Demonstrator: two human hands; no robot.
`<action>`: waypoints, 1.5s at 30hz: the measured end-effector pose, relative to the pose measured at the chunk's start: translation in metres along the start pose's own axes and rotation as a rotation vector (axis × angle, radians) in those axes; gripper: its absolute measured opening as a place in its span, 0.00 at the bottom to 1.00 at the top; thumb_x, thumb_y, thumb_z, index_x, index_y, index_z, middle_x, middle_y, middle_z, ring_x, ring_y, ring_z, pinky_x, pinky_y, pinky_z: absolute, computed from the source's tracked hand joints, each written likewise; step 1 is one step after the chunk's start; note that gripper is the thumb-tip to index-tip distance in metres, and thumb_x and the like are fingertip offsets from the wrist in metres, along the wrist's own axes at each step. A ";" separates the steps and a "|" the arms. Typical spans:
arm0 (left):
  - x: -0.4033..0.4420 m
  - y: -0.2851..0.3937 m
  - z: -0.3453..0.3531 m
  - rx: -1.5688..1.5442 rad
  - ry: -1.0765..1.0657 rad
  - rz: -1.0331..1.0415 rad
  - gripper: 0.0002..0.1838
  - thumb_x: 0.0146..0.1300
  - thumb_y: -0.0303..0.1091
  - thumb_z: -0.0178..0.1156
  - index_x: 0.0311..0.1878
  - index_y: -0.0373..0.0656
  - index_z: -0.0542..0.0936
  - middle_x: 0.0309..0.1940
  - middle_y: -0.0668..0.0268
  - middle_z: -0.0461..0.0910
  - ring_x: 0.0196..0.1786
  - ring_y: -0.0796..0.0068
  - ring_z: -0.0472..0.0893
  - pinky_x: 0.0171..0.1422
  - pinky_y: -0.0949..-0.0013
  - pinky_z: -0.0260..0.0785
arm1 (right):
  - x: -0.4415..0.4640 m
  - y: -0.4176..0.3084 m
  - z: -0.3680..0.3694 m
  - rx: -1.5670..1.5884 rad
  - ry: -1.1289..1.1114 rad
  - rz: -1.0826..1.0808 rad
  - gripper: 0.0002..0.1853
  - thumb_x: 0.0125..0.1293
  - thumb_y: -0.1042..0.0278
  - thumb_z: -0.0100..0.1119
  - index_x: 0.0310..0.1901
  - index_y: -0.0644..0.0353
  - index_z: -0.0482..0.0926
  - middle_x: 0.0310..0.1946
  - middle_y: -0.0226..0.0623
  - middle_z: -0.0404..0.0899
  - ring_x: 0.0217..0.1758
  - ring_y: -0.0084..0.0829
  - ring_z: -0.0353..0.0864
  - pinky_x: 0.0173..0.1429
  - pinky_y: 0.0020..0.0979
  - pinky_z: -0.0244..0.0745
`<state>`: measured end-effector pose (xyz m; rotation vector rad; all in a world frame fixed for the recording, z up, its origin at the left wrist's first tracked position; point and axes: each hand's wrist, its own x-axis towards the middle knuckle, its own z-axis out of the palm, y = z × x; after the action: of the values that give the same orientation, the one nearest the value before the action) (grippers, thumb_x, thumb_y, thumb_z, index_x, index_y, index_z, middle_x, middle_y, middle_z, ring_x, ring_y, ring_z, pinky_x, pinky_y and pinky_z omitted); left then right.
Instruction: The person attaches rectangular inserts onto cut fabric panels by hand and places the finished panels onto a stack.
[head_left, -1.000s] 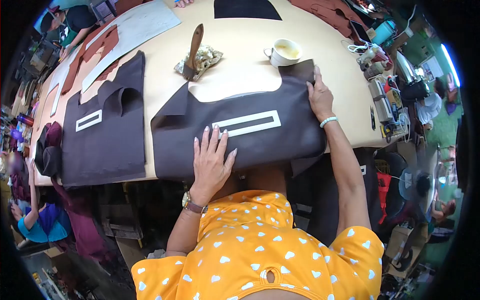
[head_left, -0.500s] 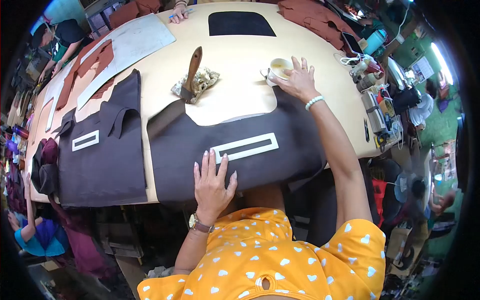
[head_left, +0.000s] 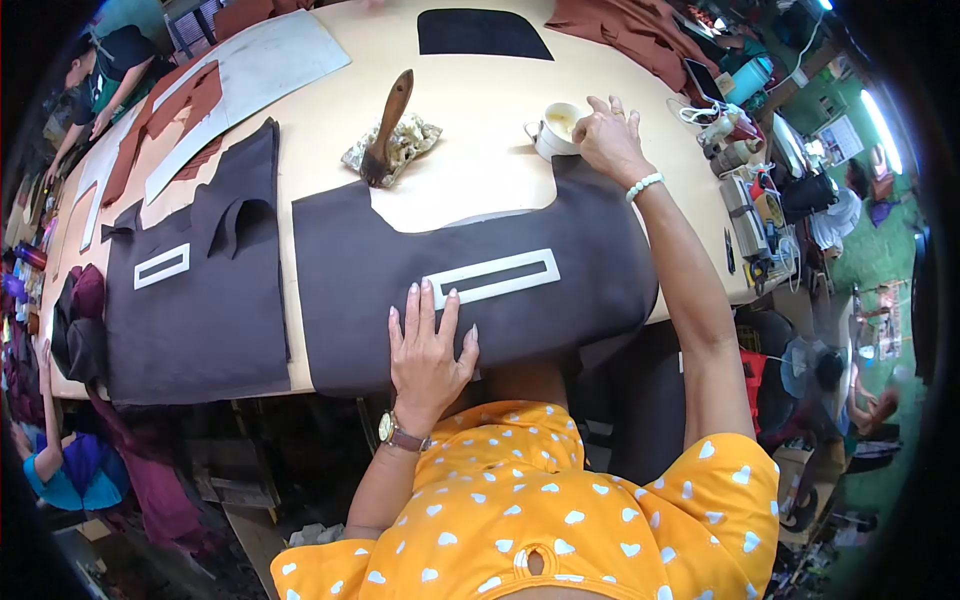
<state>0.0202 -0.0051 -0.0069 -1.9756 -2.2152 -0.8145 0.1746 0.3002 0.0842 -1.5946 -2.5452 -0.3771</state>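
Note:
My left hand (head_left: 430, 350) lies flat, fingers spread, on a dark brown sheet piece (head_left: 400, 250); its fingertips touch the lower left end of a white slotted rectangular frame (head_left: 500, 275). My right hand (head_left: 612, 138) is at the right side of a white cup (head_left: 555, 137) holding a pale yellowish substance. Its outer fingers are raised and apart, while the index bends by the rim; its thumb is largely hidden. A wooden-handled brush (head_left: 393, 110) stands bristles down against a crumpled, stained whitish clump (head_left: 412, 143), left of the cup.
Another dark panel (head_left: 200, 330) with a smaller white frame (head_left: 162, 266) lies left. Beyond are pale templates (head_left: 290, 60), reddish-brown pieces (head_left: 630, 35) and a black piece (head_left: 480, 33). A phone (head_left: 705, 82), bottle (head_left: 750, 78) and tools line the right edge. Other people are at left.
My right hand has drawn from over the cup to its right side. The tilted cup now stands upright. My left hand stays in place; another person's hand at the far edge has nearly left view.

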 end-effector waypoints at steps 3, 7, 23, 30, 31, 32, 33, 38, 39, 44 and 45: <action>0.000 0.000 0.000 0.001 0.004 0.000 0.25 0.57 0.41 0.57 0.58 0.44 0.74 0.62 0.48 0.65 0.66 0.52 0.64 0.67 0.46 0.53 | -0.007 -0.005 -0.010 0.057 -0.107 -0.040 0.13 0.49 0.76 0.51 0.31 0.50 0.85 0.62 0.45 0.65 0.69 0.52 0.54 0.67 0.58 0.48; -0.001 -0.001 0.000 0.001 0.005 0.001 0.25 0.57 0.42 0.56 0.58 0.44 0.74 0.62 0.49 0.65 0.66 0.52 0.64 0.67 0.46 0.53 | -0.053 -0.026 -0.040 0.095 -0.001 -0.244 0.13 0.53 0.75 0.50 0.37 0.51 0.82 0.58 0.48 0.67 0.67 0.53 0.58 0.67 0.60 0.48; -0.003 -0.003 0.004 0.035 0.016 0.016 0.24 0.60 0.43 0.55 0.58 0.44 0.73 0.63 0.49 0.64 0.66 0.53 0.63 0.67 0.46 0.53 | -0.198 -0.071 0.009 0.104 -0.130 -0.060 0.29 0.58 0.76 0.47 0.63 0.43 0.67 0.68 0.48 0.51 0.71 0.56 0.48 0.69 0.61 0.40; -0.003 -0.003 0.005 0.023 0.023 0.017 0.24 0.60 0.43 0.55 0.58 0.44 0.73 0.63 0.49 0.64 0.66 0.53 0.63 0.67 0.46 0.53 | -0.201 -0.089 0.005 -0.410 -0.084 -0.172 0.28 0.60 0.65 0.49 0.62 0.69 0.65 0.68 0.43 0.53 0.72 0.49 0.48 0.71 0.57 0.40; -0.003 -0.003 0.005 0.021 0.021 0.017 0.24 0.60 0.43 0.55 0.58 0.44 0.73 0.63 0.49 0.64 0.66 0.53 0.63 0.67 0.46 0.53 | -0.206 -0.092 0.003 -0.384 -0.070 -0.182 0.28 0.60 0.64 0.49 0.61 0.69 0.66 0.68 0.43 0.53 0.72 0.49 0.48 0.71 0.57 0.40; -0.003 -0.003 0.005 0.021 0.019 0.017 0.24 0.60 0.43 0.55 0.58 0.44 0.73 0.63 0.49 0.64 0.66 0.53 0.63 0.67 0.46 0.53 | -0.210 -0.094 0.002 -0.359 -0.056 -0.193 0.28 0.59 0.64 0.49 0.61 0.69 0.67 0.68 0.43 0.52 0.72 0.49 0.47 0.71 0.57 0.39; -0.003 -0.003 0.005 0.021 0.016 0.016 0.24 0.60 0.43 0.55 0.58 0.44 0.73 0.63 0.49 0.64 0.66 0.53 0.63 0.67 0.46 0.53 | -0.212 -0.096 0.002 -0.331 -0.043 -0.204 0.28 0.59 0.64 0.49 0.60 0.69 0.67 0.68 0.43 0.52 0.72 0.49 0.47 0.72 0.56 0.39; -0.004 -0.005 0.004 0.002 0.029 0.030 0.25 0.60 0.44 0.55 0.59 0.43 0.73 0.63 0.50 0.65 0.66 0.54 0.63 0.67 0.46 0.53 | -0.197 -0.084 0.009 -0.415 -0.105 -0.148 0.28 0.60 0.65 0.48 0.64 0.62 0.64 0.70 0.41 0.48 0.73 0.49 0.45 0.71 0.59 0.36; -0.004 -0.005 0.003 -0.001 0.026 0.031 0.25 0.60 0.44 0.55 0.59 0.43 0.72 0.63 0.50 0.65 0.66 0.54 0.63 0.67 0.47 0.53 | -0.195 -0.081 0.010 -0.415 -0.125 -0.150 0.29 0.61 0.65 0.48 0.65 0.59 0.62 0.70 0.41 0.47 0.73 0.49 0.45 0.71 0.58 0.35; -0.013 -0.028 -0.010 0.013 0.016 -0.049 0.27 0.60 0.44 0.56 0.59 0.39 0.71 0.64 0.53 0.65 0.67 0.56 0.62 0.69 0.48 0.49 | -0.191 -0.075 0.007 -0.508 -0.221 -0.177 0.32 0.63 0.64 0.46 0.70 0.48 0.53 0.72 0.39 0.44 0.73 0.49 0.44 0.72 0.58 0.32; -0.015 -0.035 -0.015 0.028 0.020 -0.074 0.27 0.60 0.44 0.56 0.59 0.38 0.71 0.64 0.54 0.65 0.67 0.56 0.62 0.70 0.48 0.49 | -0.193 -0.076 0.006 -0.521 -0.222 -0.193 0.32 0.63 0.64 0.46 0.70 0.49 0.53 0.72 0.39 0.44 0.73 0.49 0.44 0.72 0.58 0.32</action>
<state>-0.0145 -0.0267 -0.0119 -1.8753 -2.2881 -0.8034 0.1913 0.1030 0.0233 -1.6112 -2.9526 -1.0081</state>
